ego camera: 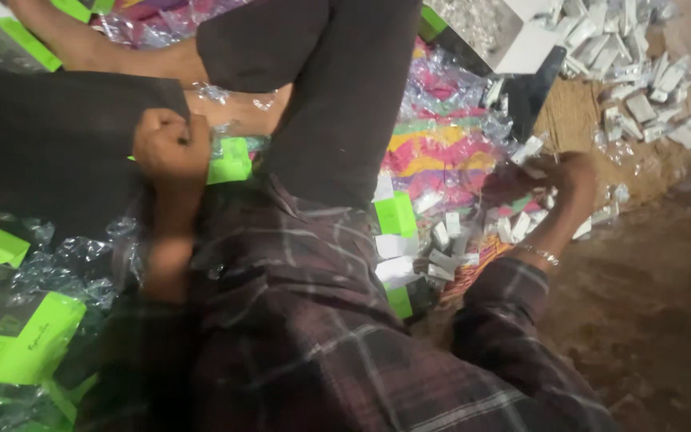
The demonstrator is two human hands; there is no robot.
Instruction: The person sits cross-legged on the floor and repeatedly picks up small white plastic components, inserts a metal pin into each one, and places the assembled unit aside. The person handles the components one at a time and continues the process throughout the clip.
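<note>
My left hand (171,148) is clenched in a fist above my lap, gripping crinkled clear plastic wrap (229,144) around a bright green box (230,162). My right hand (563,180), blurred and with a thin bracelet on the wrist, reaches out to the right over a scatter of small white packets (445,244) on a colourful striped mat (433,152). Its fingers curl down among the packets; whether they hold one is hidden by blur. My dark trouser legs (345,96) and plaid shirt (297,320) fill the middle.
More green and black boxes (17,336) in clear wrap lie at the left. A heap of white packets (641,72) sits at the top right beside an open white box (513,36). Brown floor (649,304) lies to the right.
</note>
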